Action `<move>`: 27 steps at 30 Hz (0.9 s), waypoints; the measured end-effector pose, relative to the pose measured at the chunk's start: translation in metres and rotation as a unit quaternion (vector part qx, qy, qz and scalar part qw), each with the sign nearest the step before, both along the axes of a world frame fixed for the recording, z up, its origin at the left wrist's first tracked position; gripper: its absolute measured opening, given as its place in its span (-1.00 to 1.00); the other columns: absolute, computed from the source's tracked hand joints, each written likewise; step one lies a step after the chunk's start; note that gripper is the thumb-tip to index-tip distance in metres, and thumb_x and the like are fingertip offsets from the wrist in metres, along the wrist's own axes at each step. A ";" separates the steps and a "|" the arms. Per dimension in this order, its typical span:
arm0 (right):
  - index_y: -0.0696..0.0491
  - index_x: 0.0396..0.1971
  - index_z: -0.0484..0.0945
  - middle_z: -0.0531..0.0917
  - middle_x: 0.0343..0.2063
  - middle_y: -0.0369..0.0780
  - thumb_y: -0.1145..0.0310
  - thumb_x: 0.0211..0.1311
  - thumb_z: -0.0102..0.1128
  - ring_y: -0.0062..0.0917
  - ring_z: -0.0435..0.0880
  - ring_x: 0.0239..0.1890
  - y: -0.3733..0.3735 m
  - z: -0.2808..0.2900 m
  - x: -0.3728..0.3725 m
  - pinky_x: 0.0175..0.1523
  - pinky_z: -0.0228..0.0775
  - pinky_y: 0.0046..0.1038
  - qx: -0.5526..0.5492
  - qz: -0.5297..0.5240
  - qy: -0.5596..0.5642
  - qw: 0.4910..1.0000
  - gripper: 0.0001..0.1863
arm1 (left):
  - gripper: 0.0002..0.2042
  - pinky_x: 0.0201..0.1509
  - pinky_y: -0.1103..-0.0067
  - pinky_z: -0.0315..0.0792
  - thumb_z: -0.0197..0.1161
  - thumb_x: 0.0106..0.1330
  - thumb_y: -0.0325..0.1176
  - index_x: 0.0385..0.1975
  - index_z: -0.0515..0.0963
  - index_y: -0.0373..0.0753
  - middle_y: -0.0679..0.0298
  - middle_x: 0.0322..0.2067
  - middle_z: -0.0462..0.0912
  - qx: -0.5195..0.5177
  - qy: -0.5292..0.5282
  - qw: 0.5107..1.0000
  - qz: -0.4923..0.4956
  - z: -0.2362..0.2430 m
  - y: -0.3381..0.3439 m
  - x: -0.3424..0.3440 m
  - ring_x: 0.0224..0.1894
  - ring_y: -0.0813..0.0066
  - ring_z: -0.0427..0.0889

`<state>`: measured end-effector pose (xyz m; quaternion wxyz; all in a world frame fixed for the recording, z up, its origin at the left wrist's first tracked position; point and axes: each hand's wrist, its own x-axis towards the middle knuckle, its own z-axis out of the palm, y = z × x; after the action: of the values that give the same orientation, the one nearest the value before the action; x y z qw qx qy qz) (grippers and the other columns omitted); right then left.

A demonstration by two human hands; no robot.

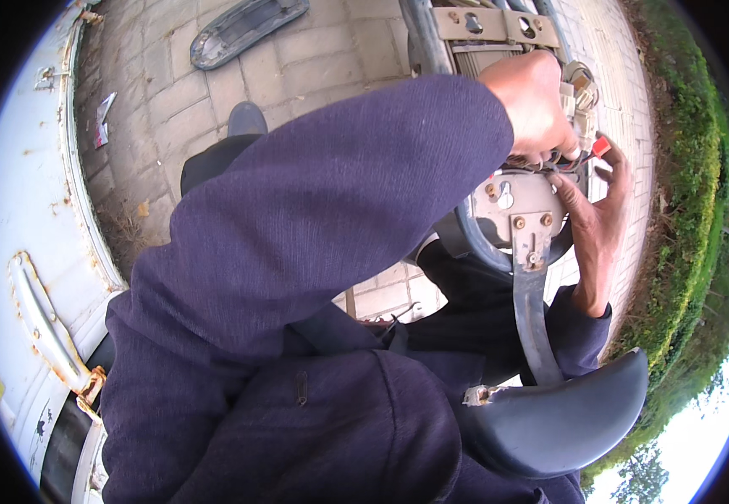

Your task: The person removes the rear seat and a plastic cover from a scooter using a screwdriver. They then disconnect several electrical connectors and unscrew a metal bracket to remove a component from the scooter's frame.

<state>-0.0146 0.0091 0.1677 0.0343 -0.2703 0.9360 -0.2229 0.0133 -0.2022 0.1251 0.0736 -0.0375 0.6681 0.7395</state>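
Observation:
The bare metal frame [457, 223] of a two-wheeled vehicle, its seat area uncovered, stands in front of me. A bundle of thin wires [556, 157] and pale plug connectors [581, 88] lies in its opening. My left hand [532, 101] reaches across from the left, fingers closed and pressed down on the wires. From the near right side my right hand [598, 220] curls round the same bundle, thumb below and fingers above. A red connector [601, 147] sits against its fingertips. The wire ends between both hands are mostly hidden.
A black padded backrest [562, 420] on a metal bar [532, 323] rises close to me. A long dark shell-shaped cover [247, 32] lies on the paving. At left stands a rusty white metal panel [28, 210] with a handle. A hedge [684, 168] runs along the right.

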 end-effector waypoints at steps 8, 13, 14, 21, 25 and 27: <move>0.19 0.57 -0.04 0.31 0.36 0.25 0.25 -0.26 0.80 0.06 0.37 0.40 -0.033 -0.004 0.027 0.45 0.33 -0.11 0.057 0.052 0.096 0.992 0.41 | -0.74 -0.32 0.52 0.73 0.46 0.23 -0.52 -0.21 0.56 -0.55 -0.03 -0.35 0.71 0.123 -0.078 0.989 0.005 0.005 -0.007 -0.001 -0.35 0.30 0.78; 0.16 0.57 -0.01 0.32 0.36 0.21 0.29 -0.15 0.73 0.03 0.40 0.37 -0.051 -0.002 0.021 0.45 0.31 -0.09 0.085 0.132 0.199 0.967 0.31 | -0.59 -0.16 0.49 0.75 0.42 0.31 -0.41 0.00 0.49 -0.60 -0.08 -0.20 0.71 0.123 -0.070 0.990 -0.013 0.010 -0.017 0.006 -0.24 0.27 0.80; 0.16 0.57 0.00 0.32 0.37 0.20 0.30 -0.13 0.71 0.03 0.40 0.36 -0.051 -0.002 0.018 0.44 0.30 -0.09 0.098 0.165 0.216 0.957 0.29 | -0.59 -0.15 0.49 0.74 0.41 0.32 -0.39 -0.01 0.50 -0.60 -0.07 -0.20 0.71 0.118 -0.066 0.991 -0.015 0.010 -0.020 0.007 -0.24 0.27 0.80; 0.16 0.47 0.27 0.54 0.24 0.03 0.35 0.21 0.53 -0.32 0.63 0.14 -0.032 -0.011 0.007 0.24 0.52 -0.32 -0.141 -0.027 -0.049 0.988 -0.13 | -0.59 -0.04 0.55 0.65 0.38 0.42 -0.13 -0.03 0.59 -0.41 0.12 -0.14 0.71 0.041 0.015 0.999 -0.023 0.008 -0.041 0.010 -0.13 0.46 0.73; 0.17 0.47 0.27 0.66 0.12 -0.15 0.38 0.33 0.45 -0.49 0.66 0.11 -0.023 -0.012 0.001 0.21 0.50 -0.45 -0.165 -0.037 -0.159 0.973 -0.22 | -0.68 -0.07 0.57 0.65 0.38 0.41 -0.26 -0.04 0.58 -0.40 0.13 -0.11 0.71 0.081 -0.008 0.996 -0.032 0.006 -0.043 0.013 -0.17 0.50 0.73; 0.18 0.45 0.30 0.67 0.11 -0.15 0.39 0.33 0.46 -0.51 0.66 0.11 -0.023 -0.013 -0.001 0.20 0.51 -0.46 -0.184 -0.032 -0.164 0.969 -0.24 | -0.69 -0.07 0.58 0.64 0.36 0.41 -0.32 -0.01 0.57 -0.40 0.13 -0.11 0.71 0.123 -0.017 0.992 -0.040 0.005 -0.046 0.016 -0.16 0.50 0.73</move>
<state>-0.0158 -0.0135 0.1548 0.1297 -0.2018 0.8686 -0.4336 0.0295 -0.2478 0.1306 0.1185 -0.0146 0.5719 0.8116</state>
